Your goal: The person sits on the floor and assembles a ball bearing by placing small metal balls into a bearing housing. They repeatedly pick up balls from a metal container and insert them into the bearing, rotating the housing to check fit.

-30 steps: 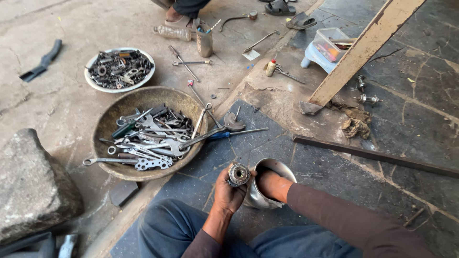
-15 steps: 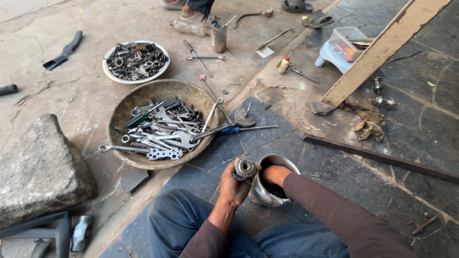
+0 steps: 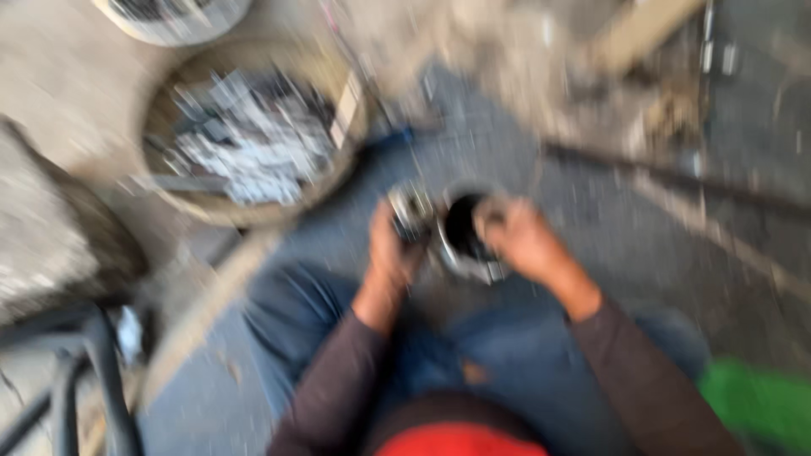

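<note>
- Whole view badly motion-blurred; fine detail lost.
- Far left: a grey stone block [image 3: 38,245] on the ground, dark metal bars [image 3: 93,371] near it at the lower left.
- Left of centre, far: a wide shallow brown pan [image 3: 182,198] heaped with grey metal tools, too smeared to tell apart. A white round dish [image 3: 169,21] sits beyond it at the top edge.
- Centre: my left hand [image 3: 390,253] is closed around a small round grey metal part [image 3: 411,209], held upright just beside the cup.
- Right of that: a shiny steel cup with a dark inside [image 3: 467,236], low between my knees over the dark floor.
- My right hand [image 3: 519,241] curls over the cup's right rim, fingers gripping it.
- Far right: a long dark rod [image 3: 676,179] lying on the floor, well apart from my hands.
</note>
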